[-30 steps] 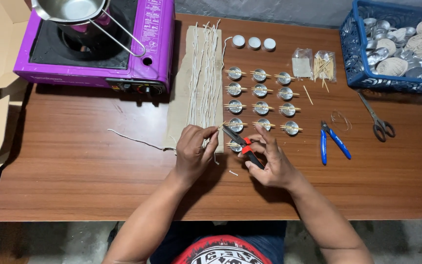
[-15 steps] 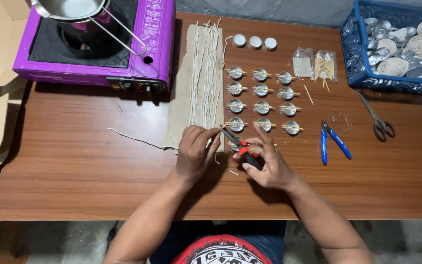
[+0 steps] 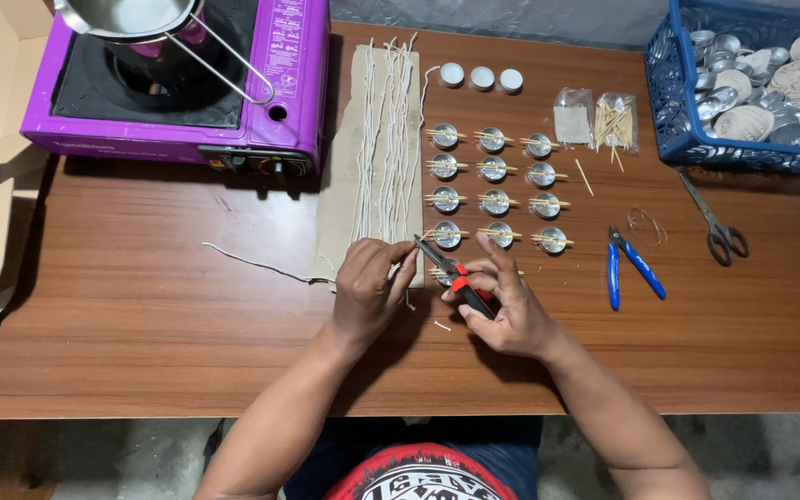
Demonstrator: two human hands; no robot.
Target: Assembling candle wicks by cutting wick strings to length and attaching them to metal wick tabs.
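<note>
Right hand [image 3: 504, 310] grips red-handled cutters [image 3: 452, 274], blades parted; left hand [image 3: 370, 287] pinches wick [image 3: 407, 248]. Risk: blades nip fingertips, wick slips.

the blue basket [image 3: 673, 93] and steel pot [image 3: 131, 14] are cut off by the top edge; a small tin [image 3: 443, 275] hides behind the cutters [image 3: 456, 276].

a purple stove [image 3: 187, 88] sits at the far left of my worktop [image 3: 141, 343], a metal pot [image 3: 131, 17] on top. a blue basket [image 3: 743, 88] of tins stands far right, with scissors [image 3: 713, 220] and blue pliers [image 3: 630, 268] lying near it, three white candles [image 3: 481, 78] beyond the rows.
</note>
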